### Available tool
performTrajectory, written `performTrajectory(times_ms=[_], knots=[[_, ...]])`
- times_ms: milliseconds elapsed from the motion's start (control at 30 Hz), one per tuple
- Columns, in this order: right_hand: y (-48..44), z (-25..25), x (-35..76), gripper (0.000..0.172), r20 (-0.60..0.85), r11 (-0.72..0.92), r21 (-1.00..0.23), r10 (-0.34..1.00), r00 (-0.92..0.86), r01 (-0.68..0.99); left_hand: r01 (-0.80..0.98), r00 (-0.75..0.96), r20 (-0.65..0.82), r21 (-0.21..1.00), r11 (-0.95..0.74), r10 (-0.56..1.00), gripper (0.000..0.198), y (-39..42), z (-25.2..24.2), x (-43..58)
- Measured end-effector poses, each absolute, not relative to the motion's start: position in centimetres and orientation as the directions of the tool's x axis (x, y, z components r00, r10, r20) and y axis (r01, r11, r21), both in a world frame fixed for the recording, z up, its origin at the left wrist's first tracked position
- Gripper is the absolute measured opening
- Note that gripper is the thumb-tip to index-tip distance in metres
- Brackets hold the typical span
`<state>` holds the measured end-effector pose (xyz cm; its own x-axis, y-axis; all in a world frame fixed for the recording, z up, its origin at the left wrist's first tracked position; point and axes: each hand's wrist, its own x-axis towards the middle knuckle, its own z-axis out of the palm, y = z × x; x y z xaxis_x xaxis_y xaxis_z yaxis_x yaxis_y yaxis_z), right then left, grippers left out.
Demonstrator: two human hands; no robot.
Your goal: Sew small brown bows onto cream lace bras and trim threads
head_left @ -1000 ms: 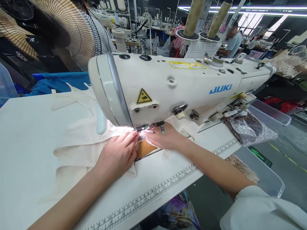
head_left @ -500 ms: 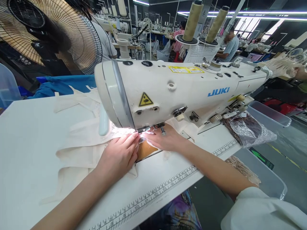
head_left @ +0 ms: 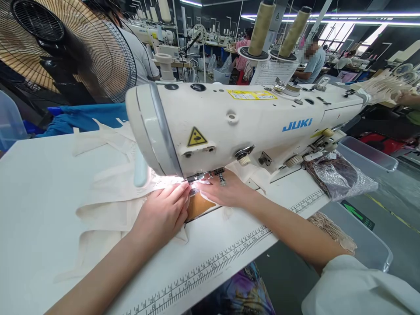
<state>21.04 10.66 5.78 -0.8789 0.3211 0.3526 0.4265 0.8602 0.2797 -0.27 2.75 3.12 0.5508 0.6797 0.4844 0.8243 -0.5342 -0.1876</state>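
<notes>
A white JUKI sewing machine (head_left: 249, 124) stands across the white table (head_left: 39, 183). Cream fabric (head_left: 108, 192) lies under its head, lit by the needle lamp. My left hand (head_left: 162, 212) rests flat on the fabric just left of the presser foot (head_left: 197, 178), fingers together and stretched forward. My right hand (head_left: 226, 189) lies flat on the fabric to the right of the foot, fingertips hidden under the machine head. A tan patch (head_left: 198, 204) shows between the two hands.
Two thread cones (head_left: 262, 26) stand behind the machine. A fan (head_left: 65, 48) is at back left. A plastic bag (head_left: 341, 177) lies at the table's right end, clear bins (head_left: 367, 245) below. A ruler strip (head_left: 210, 267) runs along the front edge. Other people work behind.
The view has shifted slightly; both hands stay in the same place on the fabric by the presser foot.
</notes>
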Motion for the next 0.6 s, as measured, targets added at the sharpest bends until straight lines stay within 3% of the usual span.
performTrajectory(times_ms=[267, 600], knots=[[10.47, 5.95, 20.99, 0.026, 0.35, 0.864, 0.264, 0.329, -0.877, 0.429, 0.828, 0.537, 0.466, -0.133, -0.545, 0.703, 0.036, 2.74, 2.99, -0.47], [10.68, 5.55, 21.14, 0.024, 0.347, 0.865, 0.256, 0.333, -0.877, 0.431, 0.809, 0.576, 0.5, -0.233, -0.54, 0.647, 0.034, 2.82, 2.98, -0.42]])
